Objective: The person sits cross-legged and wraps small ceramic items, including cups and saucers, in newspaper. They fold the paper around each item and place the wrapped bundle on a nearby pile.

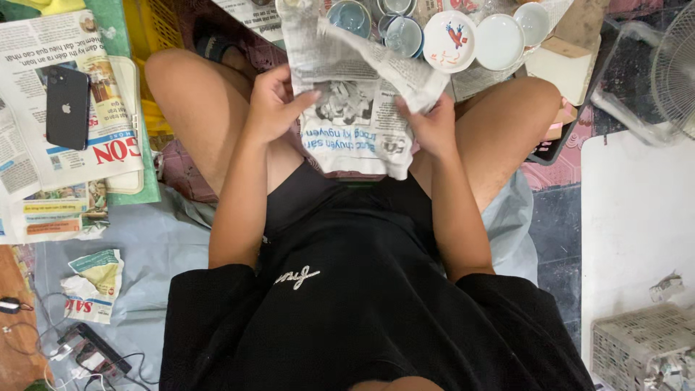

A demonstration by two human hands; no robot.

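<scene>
- The left hand point(279, 101) was closed on the left edge of a sheet of newspaper point(355, 108), thumb across the print; the right hand point(433, 127) pinched the sheet's right side where a flap was folded over.
- The newspaper was held above the lap, between the knees, partly creased. Whether anything lay wrapped inside could not be told.
- Just beyond the newspaper stood a cluster of small cups point(402, 32) and white saucers point(499, 40), one saucer with a red figure point(449, 40).
- Risk, as a judgement: the thin sheet could tear under the pull of both hands, and a swinging flap or elbow could knock the crockery, which sat close together and would chip.
- Left of the newspaper, a black phone point(67, 107) rested on spread papers; a crumpled scrap point(94, 282) lay on the grey floor sheet point(152, 246).
- Right of the newspaper were a white board point(637, 224), a fan guard point(677, 65) and a white basket point(641, 347); the floor setting looked cluttered.
</scene>
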